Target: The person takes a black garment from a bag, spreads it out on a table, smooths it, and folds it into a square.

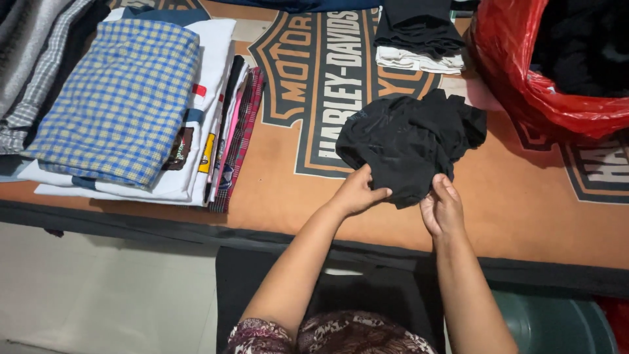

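2 hands [400,200] grip 1 black garment [406,141] | 1 red bag [524,72]

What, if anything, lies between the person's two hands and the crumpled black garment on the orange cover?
Nothing visible does. The left hand and right hand both already grip the near edge of the black garment, with no other item between them.

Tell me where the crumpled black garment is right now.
In the head view, the black garment lies right of centre on the orange mat, gripped by the left hand and right hand, beside the red bag.
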